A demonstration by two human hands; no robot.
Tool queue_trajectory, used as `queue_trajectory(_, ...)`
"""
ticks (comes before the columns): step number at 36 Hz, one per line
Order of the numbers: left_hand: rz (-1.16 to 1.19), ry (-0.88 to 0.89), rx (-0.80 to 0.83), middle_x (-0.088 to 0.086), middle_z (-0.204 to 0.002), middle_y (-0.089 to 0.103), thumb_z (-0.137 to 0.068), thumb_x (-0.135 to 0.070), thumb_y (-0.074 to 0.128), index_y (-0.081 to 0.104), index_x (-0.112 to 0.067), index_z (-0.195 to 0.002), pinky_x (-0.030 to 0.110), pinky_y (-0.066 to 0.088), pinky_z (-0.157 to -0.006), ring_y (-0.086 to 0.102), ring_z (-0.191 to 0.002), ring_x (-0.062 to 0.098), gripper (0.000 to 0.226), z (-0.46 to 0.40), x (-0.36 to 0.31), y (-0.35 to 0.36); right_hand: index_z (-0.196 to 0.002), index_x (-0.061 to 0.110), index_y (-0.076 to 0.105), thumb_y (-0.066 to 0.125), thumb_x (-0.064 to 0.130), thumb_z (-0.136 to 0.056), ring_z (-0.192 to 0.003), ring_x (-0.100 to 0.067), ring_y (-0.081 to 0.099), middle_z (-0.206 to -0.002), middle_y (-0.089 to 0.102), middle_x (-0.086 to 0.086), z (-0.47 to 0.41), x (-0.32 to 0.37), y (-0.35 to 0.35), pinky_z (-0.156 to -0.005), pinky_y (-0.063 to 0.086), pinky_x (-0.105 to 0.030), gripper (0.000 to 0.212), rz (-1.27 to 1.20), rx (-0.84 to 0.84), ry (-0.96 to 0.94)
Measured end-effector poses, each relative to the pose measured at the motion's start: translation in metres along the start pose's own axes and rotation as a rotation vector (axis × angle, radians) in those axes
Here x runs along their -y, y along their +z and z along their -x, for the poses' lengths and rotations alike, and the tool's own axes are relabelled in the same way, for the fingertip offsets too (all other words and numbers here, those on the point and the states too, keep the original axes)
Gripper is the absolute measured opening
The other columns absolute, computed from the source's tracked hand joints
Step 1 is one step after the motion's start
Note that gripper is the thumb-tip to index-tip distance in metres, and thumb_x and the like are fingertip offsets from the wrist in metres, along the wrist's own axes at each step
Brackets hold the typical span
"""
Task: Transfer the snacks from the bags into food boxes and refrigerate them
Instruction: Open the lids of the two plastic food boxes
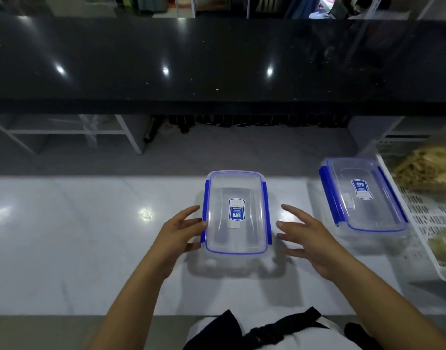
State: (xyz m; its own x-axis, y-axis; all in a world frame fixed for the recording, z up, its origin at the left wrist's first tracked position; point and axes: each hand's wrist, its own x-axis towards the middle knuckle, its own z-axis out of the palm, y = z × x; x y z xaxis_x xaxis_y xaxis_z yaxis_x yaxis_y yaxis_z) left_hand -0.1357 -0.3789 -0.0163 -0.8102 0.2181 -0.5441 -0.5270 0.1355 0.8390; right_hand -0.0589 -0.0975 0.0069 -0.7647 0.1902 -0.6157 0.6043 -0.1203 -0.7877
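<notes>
Near food box (236, 213) sits centre frame on the white counter (78, 236), lid on, long axis running away from the person, blue clips on its long sides. Left hand (177, 229) touches the left clip, fingers spread; right hand (308, 234) is open just beside the right clip, not touching. Second box (363, 195) and snack bags (426, 168) in the white basket (424, 218) lie at right, nearer the right hand.

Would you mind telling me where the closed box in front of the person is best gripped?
Probably by its two long sides. The centre box lies flat with its lid clipped on, blue latches running down both long edges. The left hand already touches the left latch; the right hand hovers open beside the right one.
</notes>
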Motion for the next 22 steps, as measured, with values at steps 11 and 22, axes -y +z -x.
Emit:
queue_trajectory(11, 0.112, -0.009, 0.054, 0.009, -0.103, 0.077, -0.091, -0.012, 0.072, 0.066, -0.032, -0.126, 0.031, 0.06, -0.066, 0.076, -0.089, 0.026, 0.041, -0.02, 0.0, 0.015, -0.129, 0.031, 0.063, 0.071, 0.008, -0.088, -0.087, -0.026, 0.076, -0.1, 0.077, -0.013, -0.024, 0.005, -0.007, -0.065, 0.059, -0.03, 0.048, -0.059, 0.063, 0.034)
queue_trajectory(22, 0.169, 0.04, 0.07, 0.017, -0.102, 0.076, -0.091, -0.007, 0.069, 0.068, -0.029, -0.126, 0.036, 0.061, -0.066, 0.075, -0.085, 0.029, 0.041, -0.036, 0.0, 0.022, -0.123, 0.03, 0.068, 0.066, 0.003, -0.091, -0.084, -0.027, 0.074, -0.097, 0.076, -0.014, -0.038, 0.004, -0.024, -0.067, 0.061, -0.033, 0.042, -0.134, 0.056, -0.018)
